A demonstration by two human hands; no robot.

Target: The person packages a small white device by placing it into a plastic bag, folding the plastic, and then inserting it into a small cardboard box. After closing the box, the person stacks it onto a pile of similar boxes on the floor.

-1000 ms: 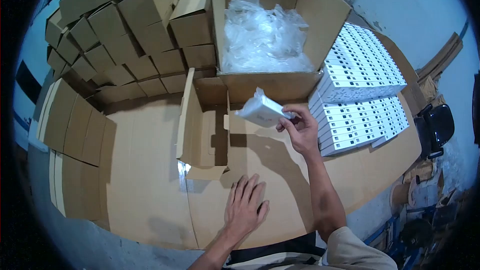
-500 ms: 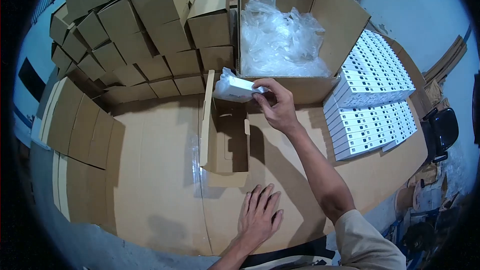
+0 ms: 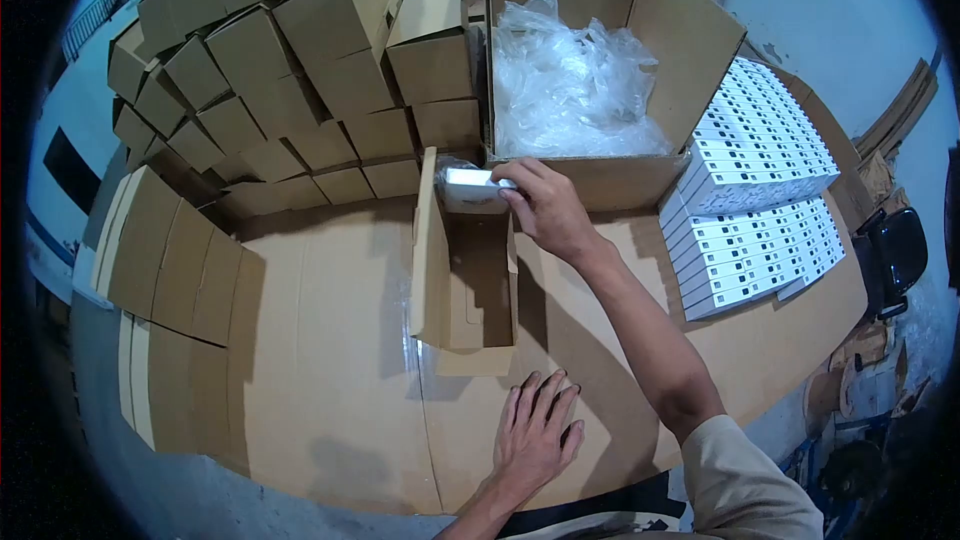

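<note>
My right hand pinches the right end of a small white box wrapped in clear plastic. That white box is at the far end of a narrow open cardboard carton, its lower part inside the carton's opening. The carton's bottom shows bare nearer to me, and a short flap sticks out at its near end. On the cardboard-covered table, my left hand lies flat with fingers spread, just in front of the carton and holding nothing.
Behind the carton stands a large cardboard box holding crumpled clear plastic bags. Stacked white boxes with small dark squares sit at the right. Brown cartons are piled at the back left, with more cartons along the left edge.
My right hand has brought the white box down, from above the carton to its far end, and levelled it. The view has shifted slightly; my left hand stays flat on the table.
</note>
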